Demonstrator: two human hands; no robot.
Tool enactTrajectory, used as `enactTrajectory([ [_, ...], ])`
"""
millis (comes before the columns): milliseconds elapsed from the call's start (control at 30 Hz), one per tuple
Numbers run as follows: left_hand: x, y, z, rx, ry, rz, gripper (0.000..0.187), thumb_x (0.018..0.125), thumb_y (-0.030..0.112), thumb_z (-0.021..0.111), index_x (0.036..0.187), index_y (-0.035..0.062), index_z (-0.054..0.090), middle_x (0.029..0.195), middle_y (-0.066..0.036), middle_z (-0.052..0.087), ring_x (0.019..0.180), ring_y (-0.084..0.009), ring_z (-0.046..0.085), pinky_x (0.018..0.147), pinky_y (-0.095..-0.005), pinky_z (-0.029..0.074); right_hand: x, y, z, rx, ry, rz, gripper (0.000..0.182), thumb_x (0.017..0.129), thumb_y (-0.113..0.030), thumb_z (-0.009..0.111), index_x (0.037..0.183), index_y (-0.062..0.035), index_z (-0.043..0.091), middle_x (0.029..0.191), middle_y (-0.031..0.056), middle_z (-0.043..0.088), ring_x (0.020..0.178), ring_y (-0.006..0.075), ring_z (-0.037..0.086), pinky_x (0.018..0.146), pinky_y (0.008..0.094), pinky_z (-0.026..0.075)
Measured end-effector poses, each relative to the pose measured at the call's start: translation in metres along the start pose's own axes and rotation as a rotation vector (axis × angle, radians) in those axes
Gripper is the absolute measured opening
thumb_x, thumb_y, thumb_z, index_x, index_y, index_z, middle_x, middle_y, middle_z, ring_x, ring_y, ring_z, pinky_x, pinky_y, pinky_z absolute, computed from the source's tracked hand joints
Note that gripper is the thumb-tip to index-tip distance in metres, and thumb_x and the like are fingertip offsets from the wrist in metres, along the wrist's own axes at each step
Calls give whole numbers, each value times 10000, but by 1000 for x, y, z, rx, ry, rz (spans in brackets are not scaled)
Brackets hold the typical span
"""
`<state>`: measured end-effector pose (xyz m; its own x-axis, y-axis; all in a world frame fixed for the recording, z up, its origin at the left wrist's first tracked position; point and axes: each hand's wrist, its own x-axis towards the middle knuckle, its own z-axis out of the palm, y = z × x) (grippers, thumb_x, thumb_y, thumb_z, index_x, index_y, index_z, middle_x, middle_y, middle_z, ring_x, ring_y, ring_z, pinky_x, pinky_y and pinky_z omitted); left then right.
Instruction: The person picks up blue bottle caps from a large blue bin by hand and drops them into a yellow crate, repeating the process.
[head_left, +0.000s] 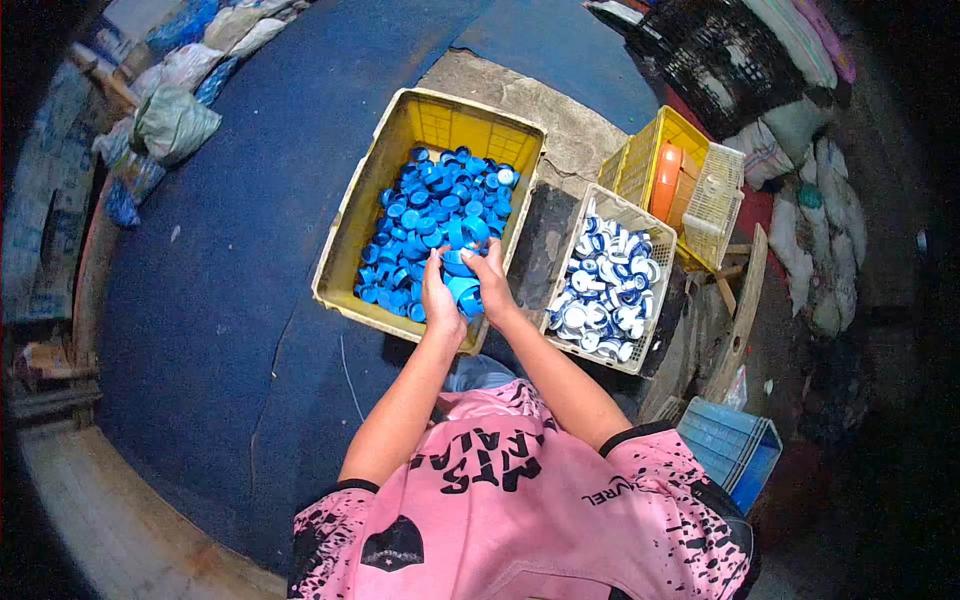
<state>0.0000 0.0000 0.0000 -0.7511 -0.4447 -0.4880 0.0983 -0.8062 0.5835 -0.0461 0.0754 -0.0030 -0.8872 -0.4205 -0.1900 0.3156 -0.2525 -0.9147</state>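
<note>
Both my hands meet over the near end of a yellow crate (352, 205) filled with several blue bottle caps (430, 205). My left hand (437, 292) and my right hand (492, 283) together grip a blue cap (462, 283), with more blue caps bunched between the fingers. To the right stands a white basket (655, 222) holding several caps with white insides (608, 290).
A second yellow crate (640, 160) with an orange object (666, 180) and a white basket sits at the far right. A black crate (720, 50) lies beyond it, a blue crate (735, 445) near my right side. Sacks (172, 120) line the dark blue floor mat's far left.
</note>
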Motion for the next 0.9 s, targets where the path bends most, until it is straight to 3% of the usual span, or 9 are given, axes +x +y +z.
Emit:
enactTrajectory([
  [67,4,-5,-9,-91,-27,-45,477,1061,459,432,1305,76,579,1251,-85,621,1139,-246,617,1018,-389,484,-4,4,5,-10,74,23,524,923,-319,714,1249,-77,383,1200,109,542,1096,177,558,993,336,450],
  [167,21,14,6,-20,112,-80,480,1069,428,368,1355,86,546,1340,-126,578,1201,-269,600,1034,-429,488,32,32,4,72,242,166,619,959,-398,646,1395,-89,333,1264,129,515,1160,229,543,1007,393,466],
  [300,39,9,4,-21,-17,-32,664,1041,518,383,1558,105,323,1471,-135,473,1313,-288,520,1093,-523,418,54,23,-12,163,156,257,936,966,-565,581,1610,-125,65,1561,234,320,1397,316,432,1126,477,409],
  [500,31,25,7,-76,-101,-86,930,971,649,423,1639,169,-11,1681,-87,76,1476,-422,263,1065,-726,291,56,8,-7,604,311,446,1009,961,-619,535,1626,-176,-81,1660,282,-17,1500,483,208,1174,597,305],
  [533,24,28,12,-70,-70,-94,926,974,638,422,1639,193,-44,1702,-67,-81,1502,-460,165,1096,-710,276,53,1,-4,568,346,460,1035,951,-624,544,1622,-145,-81,1657,273,-99,1506,531,105,1171,618,299],
  [633,14,25,10,-59,-69,-92,947,963,642,436,1637,201,-63,1693,-78,-174,1520,-445,119,1105,-711,268,42,0,-8,573,299,423,1052,947,-610,558,1620,-130,-92,1655,269,-131,1521,513,23,1176,609,301],
  [767,2,0,-12,-8,8,-123,948,950,638,466,1635,130,54,1691,-137,-139,1517,-439,148,1122,-679,282,11,8,-26,481,245,367,861,958,-524,585,1572,-76,182,1613,297,126,1434,494,334,1117,560,409],
  [800,-6,-4,-18,35,33,-151,909,956,601,493,1620,94,136,1691,-156,-99,1498,-429,205,1113,-640,323,-1,11,-32,450,289,367,627,985,-439,582,1434,-47,388,1492,255,377,1299,416,526,1056,513,473],
  [900,-30,-24,-36,100,112,-264,613,952,501,570,1387,77,484,1537,-120,355,1382,-354,415,1067,-546,403,-46,22,-81,258,113,332,550,995,-387,581,1394,-21,484,1426,189,516,1183,328,631,968,439,531],
])
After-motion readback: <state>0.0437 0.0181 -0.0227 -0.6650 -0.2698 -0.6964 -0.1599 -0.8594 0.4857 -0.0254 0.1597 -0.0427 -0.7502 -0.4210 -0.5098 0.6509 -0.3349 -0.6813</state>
